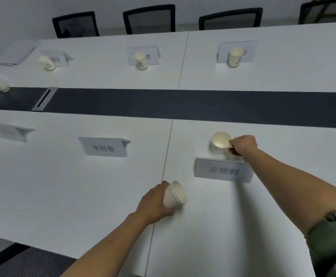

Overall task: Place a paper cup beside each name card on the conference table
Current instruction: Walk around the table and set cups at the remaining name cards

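Your right hand (243,145) pinches the rim of a paper cup (220,142), fingers curled on the lip. The cup is upright, mouth up, looks empty, and appears seated on the tabletop (63,186) just behind the near name card (223,171).

Your left hand (153,202) wraps the wall of the cup stack (175,194), which is tipped on its side with the mouth to the right, low over the tabletop by the seam. It looks like nested cups; count unclear.

Handling, my read:
- Thin paper, near weightless. The wall crushes easily; the rolled rim is the stiff part.
- A rim pinch is fine for set-down. Let go straight up, or the cup tips or skids on the smooth top.
- Hold the stack mid-wall with a light squeeze; too tight and the nested cups jam. Peel the next one off by its rim.

The middle name card (105,147) and left name card (9,130) have no cup beside them. The far-side cups (141,60) stand by their cards.
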